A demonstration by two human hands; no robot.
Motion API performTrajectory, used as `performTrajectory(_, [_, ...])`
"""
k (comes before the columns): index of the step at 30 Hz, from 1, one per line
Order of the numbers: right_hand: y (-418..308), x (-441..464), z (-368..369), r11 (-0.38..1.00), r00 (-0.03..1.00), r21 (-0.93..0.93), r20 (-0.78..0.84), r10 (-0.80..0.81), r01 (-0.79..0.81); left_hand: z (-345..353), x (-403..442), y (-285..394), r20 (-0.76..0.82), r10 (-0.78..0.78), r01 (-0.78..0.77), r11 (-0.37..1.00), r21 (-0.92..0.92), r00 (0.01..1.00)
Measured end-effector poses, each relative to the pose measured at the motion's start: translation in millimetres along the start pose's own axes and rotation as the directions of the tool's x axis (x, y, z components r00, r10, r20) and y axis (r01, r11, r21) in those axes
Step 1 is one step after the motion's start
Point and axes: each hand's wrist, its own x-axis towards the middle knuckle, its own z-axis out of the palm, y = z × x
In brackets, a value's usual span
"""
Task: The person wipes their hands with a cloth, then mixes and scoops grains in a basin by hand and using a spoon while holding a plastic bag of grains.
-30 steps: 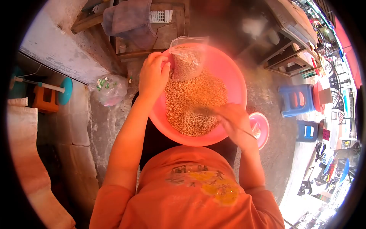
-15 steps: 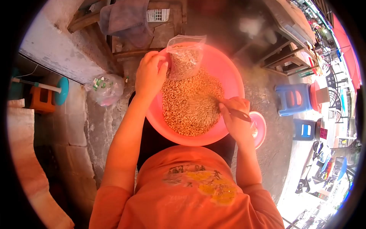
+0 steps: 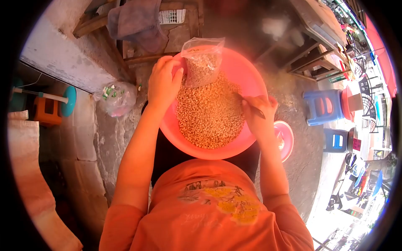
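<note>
A wide pink basin (image 3: pixel 251 69) rests on my lap, holding a heap of small tan grains (image 3: pixel 205 121). My left hand (image 3: pixel 164 81) grips its left rim, thumb on the inner side and fingers over the edge. In my right hand (image 3: pixel 260 111) is a brown-handled spoon (image 3: pixel 259 113), held over the right part of the heap; its head is blurred against the grains. A clear zip bag (image 3: pixel 203 65) of similar-looking pieces leans inside the basin at the far side, close to my left thumb.
A small pink bowl (image 3: pixel 286 140) stands right of the basin. To the left lies a plastic bag of scraps (image 3: pixel 115 98) on the floor. Blue stools (image 3: pixel 320 108) are at the right, a wooden table (image 3: pixel 320 39) beyond them. A cloth (image 3: pixel 136 25) hangs over a wooden frame.
My right hand has shifted slightly up and right with the spoon, and the blurred, swirling patch of grains has faded. The left hand keeps its hold on the rim.
</note>
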Motion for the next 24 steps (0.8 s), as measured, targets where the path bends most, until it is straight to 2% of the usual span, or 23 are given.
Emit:
performTrajectory(3, [-6, -9, -1, 0.995, 0.991, 0.097, 0.13, 0.011, -0.024, 4, 1, -1, -0.019, -0.002, 0.002, 1.0, -0.005, 1.0])
performTrajectory(4, [-6, -10, 0, 0.994, 0.995, 0.113, 0.1, -0.023, 0.011, 5, 1, -1, -0.035, 0.0, -0.001, 1.0, -0.004, 0.999])
performTrajectory(7, [1, -7, 0, 0.98, 0.995, 0.197, -0.082, 0.058, -0.04, 3, 2, 1, -0.026, 0.001, -0.001, 1.0, -0.011, 1.0])
performTrajectory(10, [5, 3, -3, 0.994, 0.986, -0.006, -0.129, 0.107, -0.109, 4, 2, 0, -0.013, -0.012, 0.012, 1.0, 0.002, 1.0])
performTrajectory(13, [24, -4, 15, 0.996, 0.996, -0.071, -0.072, 0.045, -0.05, 2, 2, 5, -0.011, -0.032, 0.032, 0.999, 0.022, 0.999])
performTrajectory(14, [26, -6, 17, 0.999, 0.998, 0.025, -0.043, 0.047, -0.046, 1, 2, 5, -0.013, -0.027, 0.027, 0.999, 0.029, 1.0])
performTrajectory(24, [35, -9, 25, 0.996, 0.997, -0.046, -0.022, 0.075, -0.076, 10, 0, -4, -0.034, 0.074, -0.071, 0.993, 0.098, 0.997])
